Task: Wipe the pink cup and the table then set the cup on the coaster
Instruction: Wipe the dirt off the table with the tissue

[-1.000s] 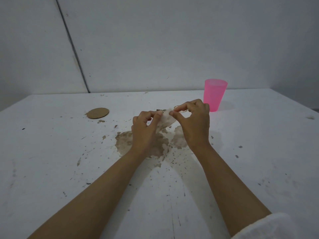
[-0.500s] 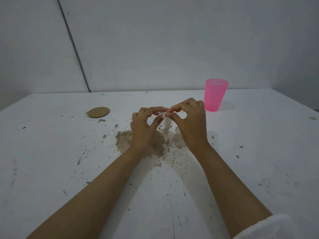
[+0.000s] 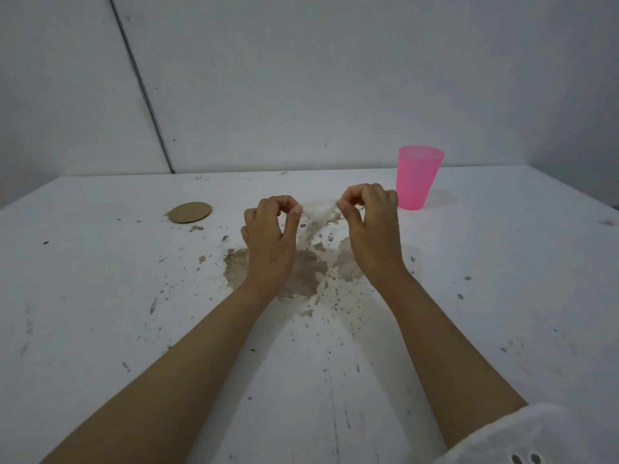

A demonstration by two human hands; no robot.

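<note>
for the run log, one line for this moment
left hand pinches tissue | right hand pinches tissue | pink cup upright, off coaster | table stained

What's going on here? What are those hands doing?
Someone is getting ready to clean. The left hand and right hand each pinch an end of a white wipe, holding it stretched above a brown patch on the white table. The pink cup stands upright at the back right, not yet on the coaster to the left.

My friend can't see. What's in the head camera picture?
The left hand and right hand pinch a thin white tissue between them above a brown stain on a white table. A pink cup stands upright beyond the right hand; a round brown coaster lies far left.
</note>
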